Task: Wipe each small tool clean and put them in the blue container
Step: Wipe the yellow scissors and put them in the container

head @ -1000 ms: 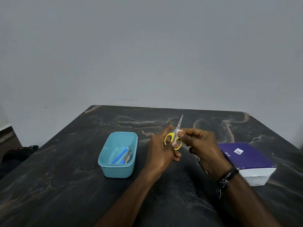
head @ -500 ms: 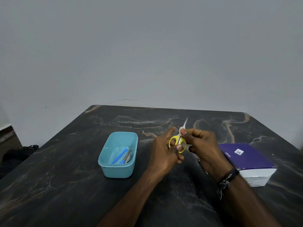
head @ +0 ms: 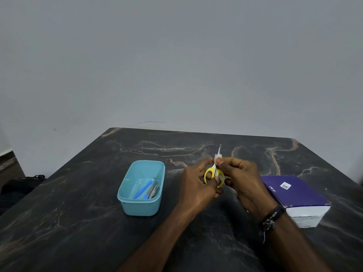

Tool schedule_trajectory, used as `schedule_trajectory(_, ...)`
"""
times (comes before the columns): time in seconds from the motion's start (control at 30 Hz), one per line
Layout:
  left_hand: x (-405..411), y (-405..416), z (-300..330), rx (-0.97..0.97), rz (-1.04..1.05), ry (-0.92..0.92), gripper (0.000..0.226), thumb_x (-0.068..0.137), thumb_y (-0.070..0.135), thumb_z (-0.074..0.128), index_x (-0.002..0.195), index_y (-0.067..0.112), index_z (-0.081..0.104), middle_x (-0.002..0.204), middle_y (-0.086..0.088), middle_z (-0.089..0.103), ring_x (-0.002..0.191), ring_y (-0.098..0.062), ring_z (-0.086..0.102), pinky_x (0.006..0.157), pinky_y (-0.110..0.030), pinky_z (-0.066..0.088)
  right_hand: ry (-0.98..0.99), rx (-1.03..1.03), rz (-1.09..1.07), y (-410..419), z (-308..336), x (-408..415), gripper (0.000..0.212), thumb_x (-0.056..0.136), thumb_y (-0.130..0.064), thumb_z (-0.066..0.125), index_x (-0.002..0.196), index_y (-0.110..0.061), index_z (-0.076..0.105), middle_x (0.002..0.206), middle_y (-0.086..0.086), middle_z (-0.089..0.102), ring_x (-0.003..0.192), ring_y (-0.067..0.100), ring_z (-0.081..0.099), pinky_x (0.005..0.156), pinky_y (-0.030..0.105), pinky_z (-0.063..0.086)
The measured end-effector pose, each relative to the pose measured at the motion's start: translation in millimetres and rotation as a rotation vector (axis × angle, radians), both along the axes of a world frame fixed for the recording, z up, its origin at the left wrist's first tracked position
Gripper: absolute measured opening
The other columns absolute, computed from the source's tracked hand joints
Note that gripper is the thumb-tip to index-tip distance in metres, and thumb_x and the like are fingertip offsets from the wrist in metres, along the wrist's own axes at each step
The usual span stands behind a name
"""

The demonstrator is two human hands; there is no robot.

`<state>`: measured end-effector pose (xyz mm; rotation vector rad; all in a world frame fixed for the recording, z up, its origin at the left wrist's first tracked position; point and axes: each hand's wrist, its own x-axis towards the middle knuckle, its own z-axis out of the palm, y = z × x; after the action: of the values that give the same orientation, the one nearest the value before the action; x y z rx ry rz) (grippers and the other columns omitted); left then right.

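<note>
Small scissors with yellow handles [head: 208, 172] stand blades-up above the middle of the dark marble table. My left hand [head: 198, 185] grips the yellow handle loops. My right hand [head: 245, 181] pinches a small white wipe [head: 217, 156] round the base of the blades, whose silver tip [head: 220, 148] pokes out above it. The blue container [head: 125, 195] sits on the table to the left of my hands and holds several small tools [head: 148, 190], some with blue handles.
A purple and white box [head: 294, 195] lies on the table just right of my right wrist. The table's far edge [head: 196, 132] meets a plain grey wall. A dark bag [head: 19, 185] lies on the floor at the left.
The scissors and both hands have shifted slightly right. My right fingers with the wipe have slid up from the handle area onto the blades.
</note>
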<state>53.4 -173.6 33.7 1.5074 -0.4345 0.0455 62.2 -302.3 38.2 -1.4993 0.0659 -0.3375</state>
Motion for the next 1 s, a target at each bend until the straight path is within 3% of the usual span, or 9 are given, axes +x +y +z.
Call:
schedule_trajectory(0.1, 1.1, 0.4, -0.4, -0.008, -0.007, 0.008, 0.038, 0.089, 0.0, 0.064, 0.102, 0.035, 0.06, 0.091, -0.011, 0.073, 0.064, -0.015, 0.071, 0.055, -0.024, 0.058, 0.013, -0.016, 0.003, 0.1, -0.9, 0.1, 0.018, 0.083, -0.025, 0.071, 0.082, -0.008, 0.076, 0.081, 0.016, 0.074, 0.076, 0.031, 0.065, 0.072, 0.043, 0.05)
schedule_trajectory(0.2, 1.2, -0.6, -1.9, 0.007, -0.023, 0.065, 0.048, 0.087, 0.002, 0.067, 0.13, 0.02, 0.054, 0.091, -0.003, 0.072, 0.065, -0.018, 0.071, 0.058, -0.026, 0.059, -0.016, 0.06, -0.032, 0.0, 1.3, -0.4, 0.015, 0.082, -0.023, 0.071, 0.083, -0.009, 0.076, 0.075, 0.011, 0.074, 0.073, 0.026, 0.066, 0.066, 0.037, 0.05)
schedule_trajectory(0.33, 0.3, -2.0, -3.9, 0.033, -0.021, 0.069, 0.057, 0.087, 0.001, 0.067, 0.14, 0.013, 0.048, 0.09, -0.002, 0.071, 0.066, -0.021, 0.071, 0.06, -0.03, 0.06, -0.022, 0.124, -0.081, -0.1, 2.0, 0.9, 0.02, 0.071, -0.031, 0.076, 0.077, -0.012, 0.077, 0.069, 0.007, 0.072, 0.071, 0.026, 0.062, 0.063, 0.037, 0.043)
schedule_trajectory(0.43, 0.3, -2.0, -3.4, 0.036, -0.013, 0.077, 0.057, 0.087, 0.001, 0.067, 0.139, 0.014, 0.048, 0.088, 0.0, 0.071, 0.066, -0.021, 0.071, 0.06, -0.029, 0.06, -0.01, 0.125, -0.09, 0.2, 2.4, 1.2, 0.027, 0.065, -0.036, 0.076, 0.078, -0.012, 0.077, 0.074, 0.009, 0.072, 0.074, 0.027, 0.063, 0.068, 0.04, 0.045)
schedule_trajectory(0.57, -1.8, 0.0, -2.1, 0.104, -0.066, 0.059, 0.051, 0.087, 0.002, 0.067, 0.133, 0.018, 0.053, 0.085, 0.005, 0.068, 0.063, -0.017, 0.07, 0.059, -0.027, 0.06, -0.014, 0.121, -0.13, -3.7, 1.2, 3.1, 0.021, 0.078, -0.031, 0.075, 0.081, -0.011, 0.077, 0.08, 0.011, 0.072, 0.076, 0.024, 0.062, 0.068, 0.039, 0.045)
schedule_trajectory(0.67, -3.4, -0.8, -1.0, 0.11, -0.098, 0.05, 0.04, 0.087, -0.001, 0.066, 0.118, 0.024, 0.061, 0.081, 0.003, 0.067, 0.059, -0.014, 0.068, 0.056, -0.024, 0.059, -0.015, 0.103, -0.145, -5.2, 2.3, 3.9, 0.019, 0.082, -0.029, 0.072, 0.076, -0.012, 0.075, 0.066, 0.0, 0.069, 0.062, 0.012, 0.058, 0.058, 0.031, 0.043)
schedule_trajectory(0.8, 0.4, -1.1, -3.1, 0.07, -0.047, 0.051, 0.037, 0.086, 0.0, 0.067, 0.097, 0.035, 0.062, 0.081, -0.003, 0.072, 0.057, -0.018, 0.068, 0.054, -0.024, 0.058, 0.02, 0.077, -0.074, -3.2, 0.5, 4.0, 0.019, 0.081, -0.029, 0.073, 0.078, -0.011, 0.075, 0.073, 0.007, 0.073, 0.073, 0.022, 0.066, 0.064, 0.035, 0.049)
schedule_trajectory(1.0, 2.6, -0.9, -4.7, 0.071, -0.045, 0.064, 0.019, 0.085, 0.005, 0.07, 0.1, 0.016, 0.068, 0.085, -0.015, 0.072, 0.058, -0.022, 0.069, 0.053, -0.026, 0.057, 0.009, 0.077, -0.142, -3.6, -0.7, 5.2, 0.021, 0.081, -0.032, 0.073, 0.075, -0.012, 0.075, 0.074, 0.006, 0.072, 0.075, 0.022, 0.061, 0.061, 0.034, 0.044)
